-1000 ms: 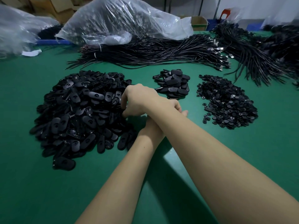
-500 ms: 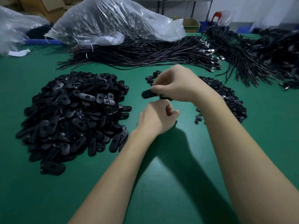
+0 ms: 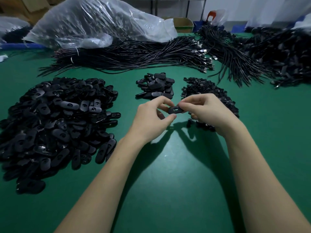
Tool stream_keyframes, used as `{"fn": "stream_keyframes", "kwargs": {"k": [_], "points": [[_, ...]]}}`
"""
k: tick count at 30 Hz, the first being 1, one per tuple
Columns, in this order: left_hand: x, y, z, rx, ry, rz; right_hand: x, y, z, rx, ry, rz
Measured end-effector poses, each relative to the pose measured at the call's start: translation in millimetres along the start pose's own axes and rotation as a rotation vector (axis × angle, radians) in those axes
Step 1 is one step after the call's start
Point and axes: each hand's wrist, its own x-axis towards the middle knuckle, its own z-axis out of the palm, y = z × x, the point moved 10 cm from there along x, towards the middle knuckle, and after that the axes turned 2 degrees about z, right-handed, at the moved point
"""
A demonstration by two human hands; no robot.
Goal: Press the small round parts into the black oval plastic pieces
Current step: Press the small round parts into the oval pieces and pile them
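Both hands pinch one oval piece (image 3: 175,110) above the green surface (image 3: 168,174): left hand (image 3: 151,118) at its left end, right hand (image 3: 207,110) at its right. A pile of round parts (image 3: 202,89) lies behind the right hand.

Both forearms are bare to the frame's edge, and the left hand (image 3: 151,118) and right hand (image 3: 207,111) wear nothing.

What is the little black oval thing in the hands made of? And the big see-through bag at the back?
The oval piece looks like hard plastic, matte black with a soft sheen and a moulded slot. The bag looks like thin clear plastic film: crinkled, shiny, with dark contents showing through. Both are guesses from looks alone.
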Motion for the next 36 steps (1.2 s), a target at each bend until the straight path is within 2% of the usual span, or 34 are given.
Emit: {"fn": "stream_keyframes", "kwargs": {"k": [4,9,15,19,23,25,29,36], "points": [[-0.3,-4.8,1.2,-0.091,-0.013,-0.045,1.2,5.7,-5.6,-0.016,0.035,0.031],[0.7,-10.7,-1.8,-0.128,0.006,-0.086,-1.3,14.3,-30.8,-0.572,0.184,0.086],[0.6,-13.7,-2.4,-0.116,0.016,-0.101,-3.7,11.4,-31.3,-0.606,0.237,0.107],[1.7,-18.0,-5.2,-0.163,0.037,-0.123,-5.7,11.5,-32.1,-0.493,0.246,0.085],[1.3,-16.7,-7.8,-0.187,0.061,-0.121,-7.0,2.4,-25.7,0.015,0.179,0.035],[0.8,-15.3,-9.1,-0.211,0.070,-0.118,-7.7,-2.1,-12.9,0.145,0.101,0.048],[0.0,-12.9,-11.8,-0.223,0.076,-0.116,-6.4,-3.7,2.6,0.177,0.033,0.077],[-0.5,-8.0,-14.5,-0.196,0.074,-0.088,-3.7,-6.4,7.0,0.133,0.077,0.055]]}}
